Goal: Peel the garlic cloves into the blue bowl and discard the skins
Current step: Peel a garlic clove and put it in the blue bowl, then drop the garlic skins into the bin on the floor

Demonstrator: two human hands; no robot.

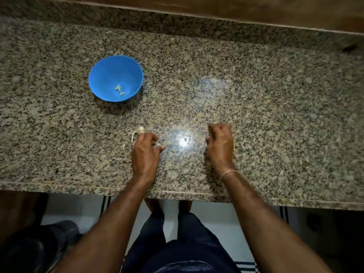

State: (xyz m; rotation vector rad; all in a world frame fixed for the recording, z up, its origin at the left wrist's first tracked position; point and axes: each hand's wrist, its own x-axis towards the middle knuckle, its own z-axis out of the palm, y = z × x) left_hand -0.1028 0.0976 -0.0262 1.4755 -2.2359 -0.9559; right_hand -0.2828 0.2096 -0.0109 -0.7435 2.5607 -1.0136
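Speckled granite counter (256, 115) with blue bowl (110, 71), garlic bulb (140, 130), skins (124, 146).

Head-worn wide-angle view, facing steeply down — countertop (256, 115) close below

Place: a home kitchen, seen at its work counter
Counter: polished speckled granite countertop (256, 115), rounded front edge, wood panelling (216, 6) along the far edge
On it: blue bowl (115, 78) left of centre, garlic bulb (140, 130) near the front edge
Below: pale floor tiles (74, 207), striped mat (246, 266)
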